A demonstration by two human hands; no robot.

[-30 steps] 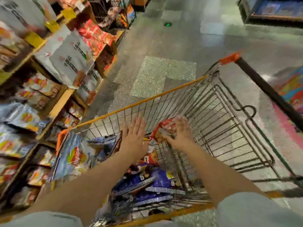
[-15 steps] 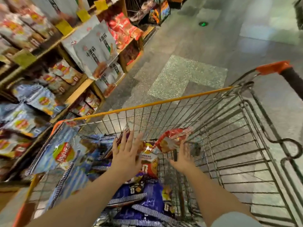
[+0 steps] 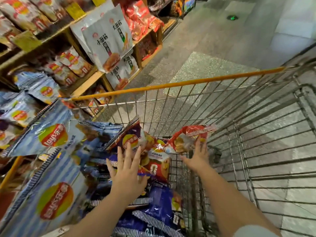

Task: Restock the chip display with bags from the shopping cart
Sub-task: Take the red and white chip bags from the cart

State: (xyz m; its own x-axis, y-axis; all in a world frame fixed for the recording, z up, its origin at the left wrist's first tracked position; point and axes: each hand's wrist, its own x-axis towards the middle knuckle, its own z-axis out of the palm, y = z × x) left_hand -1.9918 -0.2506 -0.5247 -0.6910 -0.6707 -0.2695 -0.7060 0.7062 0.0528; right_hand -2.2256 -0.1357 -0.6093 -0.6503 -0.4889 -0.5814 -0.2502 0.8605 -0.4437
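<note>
We found the red bag point(image 3: 186, 140) raised inside the cart point(image 3: 171, 85), its long axis crosswise. The right hand point(image 3: 196, 156) lay directly under it, fingers curled onto its lower edge. The left hand point(image 3: 128, 170), fingers spread, hovered over the purple bag point(image 3: 131, 140) just left of the red bag. We judged the right hand nearer.

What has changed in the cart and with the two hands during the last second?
The left hand moved down onto the purple chip bag, fingers spread. The right hand keeps holding the red chip bag over the cart. The other bags stayed put.
</note>
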